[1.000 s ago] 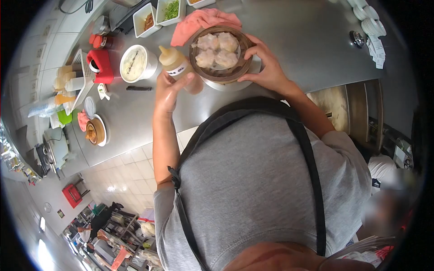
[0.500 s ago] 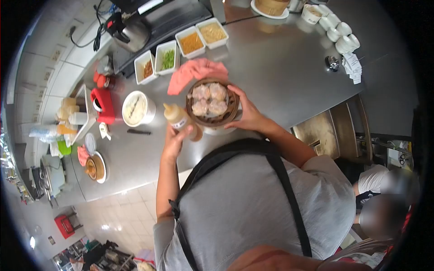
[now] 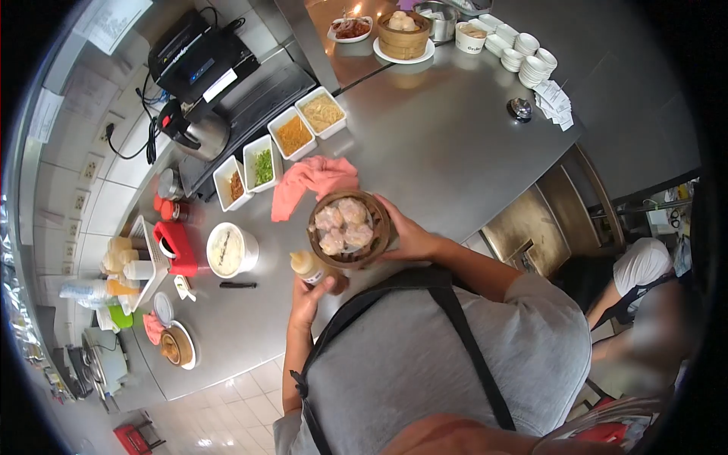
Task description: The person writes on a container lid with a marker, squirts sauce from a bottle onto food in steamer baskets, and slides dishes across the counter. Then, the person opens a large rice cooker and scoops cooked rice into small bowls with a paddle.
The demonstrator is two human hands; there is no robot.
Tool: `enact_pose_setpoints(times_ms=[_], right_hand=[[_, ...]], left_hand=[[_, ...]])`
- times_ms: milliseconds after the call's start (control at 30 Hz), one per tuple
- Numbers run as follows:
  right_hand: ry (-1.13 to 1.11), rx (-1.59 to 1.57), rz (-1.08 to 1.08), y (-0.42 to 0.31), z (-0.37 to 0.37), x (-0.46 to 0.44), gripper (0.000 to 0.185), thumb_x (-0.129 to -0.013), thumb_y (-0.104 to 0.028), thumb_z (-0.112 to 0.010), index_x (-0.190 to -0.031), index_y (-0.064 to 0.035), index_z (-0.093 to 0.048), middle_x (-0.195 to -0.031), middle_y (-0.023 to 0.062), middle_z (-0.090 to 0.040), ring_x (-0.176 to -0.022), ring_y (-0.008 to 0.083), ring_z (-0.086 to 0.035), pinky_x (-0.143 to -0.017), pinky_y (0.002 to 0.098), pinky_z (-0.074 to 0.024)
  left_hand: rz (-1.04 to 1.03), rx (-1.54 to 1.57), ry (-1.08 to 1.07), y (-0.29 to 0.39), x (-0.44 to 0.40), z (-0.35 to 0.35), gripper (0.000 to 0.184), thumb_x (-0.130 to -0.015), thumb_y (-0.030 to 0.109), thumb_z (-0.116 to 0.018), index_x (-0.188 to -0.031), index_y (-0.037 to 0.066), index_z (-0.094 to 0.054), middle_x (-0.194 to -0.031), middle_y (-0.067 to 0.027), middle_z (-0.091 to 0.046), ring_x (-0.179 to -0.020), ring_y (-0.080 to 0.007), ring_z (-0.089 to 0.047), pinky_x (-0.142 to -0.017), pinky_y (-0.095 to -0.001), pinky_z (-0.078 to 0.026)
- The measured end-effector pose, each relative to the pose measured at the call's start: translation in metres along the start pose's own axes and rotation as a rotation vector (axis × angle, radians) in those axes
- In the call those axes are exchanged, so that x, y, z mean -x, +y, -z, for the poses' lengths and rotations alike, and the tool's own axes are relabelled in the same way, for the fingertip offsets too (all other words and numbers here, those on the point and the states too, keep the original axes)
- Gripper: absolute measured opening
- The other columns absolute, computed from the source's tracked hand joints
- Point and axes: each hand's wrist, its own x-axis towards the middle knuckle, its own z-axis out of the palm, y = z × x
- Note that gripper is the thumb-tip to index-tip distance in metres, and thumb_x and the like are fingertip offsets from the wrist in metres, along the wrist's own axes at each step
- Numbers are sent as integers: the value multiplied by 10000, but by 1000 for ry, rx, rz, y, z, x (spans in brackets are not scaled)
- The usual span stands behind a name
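My right hand [image 3: 410, 234] grips the right side of a round bamboo steamer [image 3: 315, 248], its thumb near the rim. Inside the steamer lie several pale pink dumplings [image 3: 350, 213]. To the left of it, my left hand [image 3: 305, 299] is wrapped round a squeeze bottle [image 3: 306, 267] with a pointed nozzle and light brown contents. The nozzle points up and away from me, beside the steamer and apart from the dumplings. A crumpled pink cloth [image 3: 307, 182] lies just beyond the steamer on the steel counter [image 3: 425, 144].
White tubs [image 3: 291, 134] of toppings stand along the back. A white bucket [image 3: 243, 254] and black-handled tool [image 3: 237, 285] are left. Another steamer [image 3: 403, 36] sits on a plate at the far end, near stacked white cups [image 3: 535, 70] and a bell [image 3: 520, 110]. A person [image 3: 637, 284] is at right.
The head view has tilted, bringing more of the far counter into sight. The steamer, still in my right hand, has come nearer my body and away from the cloth. My left hand keeps the bottle.
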Motion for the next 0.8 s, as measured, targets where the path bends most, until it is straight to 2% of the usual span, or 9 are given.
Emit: enact_pose_setpoints(times_ms=[33, 133, 233, 333, 433, 600, 667, 700, 800], right_hand=[[-31, 33, 17, -6, 9, 5, 1185, -664, -182, -865, -1528, -52, -65, -1535, 205, -243, -1426, 329, -266, -1164, 397, -247], [-56, 314, -12, 1, 40, 30, 968, -719, -106, -783, -1508, -66, -223, -1525, 202, -269, -1428, 337, -258, -1154, 396, -260], [91, 468, -185, 31, 65, 55, 699, -764, -50, -680, -1408, -43, -408, -1394, 193, -449, -1296, 345, -437, -1059, 417, -376], [330, 351, -408, 43, 83, 56, 562, -786, -31, -658, -1325, -58, -500, -1187, 182, -607, -1124, 335, -578, -943, 413, -460], [482, 194, -381, 80, 121, 56, 447, -821, -38, -629, -1260, -45, -549, -1043, 176, -675, -990, 346, -644, -874, 387, -500], [588, 693, -261, 85, 161, 54, 318, -868, -50, -592, -1184, -40, -620, -1078, 166, -688, -1031, 278, -655, -882, 359, -496], [736, 412, -364, 129, 188, 62, 305, -881, -21, -602, -1185, 4, -618, -1133, 154, -675, -1049, 247, -645, -899, 353, -499], [718, 288, -353, 75, 182, 53, 312, -891, -18, -606, -1202, 12, -607, -1178, 132, -653, -1036, 225, -637, -894, 340, -502], [799, 427, -113, 90, 235, 59, 360, -895, 30, -563, -1251, -13, -592, -1257, 92, -616, -1092, 193, -589, -944, 319, -469]], left_hand=[[12, 0, -18, 0, 1, -1, 537, -775, 98, -770, -1248, 43, -521, -1127, -35, -628, -1061, -172, -582, -969, -330, -421], [58, 0, -118, -5, -4, -9, 581, -767, 77, -780, -1275, 51, -500, -1146, -23, -613, -1064, -150, -572, -957, -312, -429], [146, -18, -224, -8, -15, -29, 677, -765, 61, -775, -1353, 51, -439, -1230, -23, -555, -1153, -149, -514, -1013, -317, -388], [-13, -92, -405, -6, -44, -60, 683, -772, 51, -768, -1365, 37, -428, -1298, -35, -514, -1228, -169, -467, -1065, -326, -340], [-27, -131, -495, 4, -63, -85, 675, -780, 53, -766, -1365, 42, -429, -1376, -54, -473, -1284, -175, -429, -1091, -331, -320], [-276, -162, -395, 7, -58, -72, 670, -764, 80, -799, -1339, 54, -455, -1315, -56, -489, -1217, -160, -463, -1077, -338, -345], [-250, -218, -288, 13, -47, -47, 665, -756, 91, -812, -1324, 50, -469, -1275, -52, -502, -1181, -158, -481, -1057, -337, -366], [-358, -149, -192, -3, -45, -33, 646, -749, 102, -824, -1303, 57, -495, -1214, -47, -535, -1158, -150, -493, -1018, -325, -400], [-406, -41, -6, 0, -14, 12, 648, -736, 116, -835, -1295, 65, -510, -1177, -37, -562, -1146, -145, -501, -991, -319, -419]])
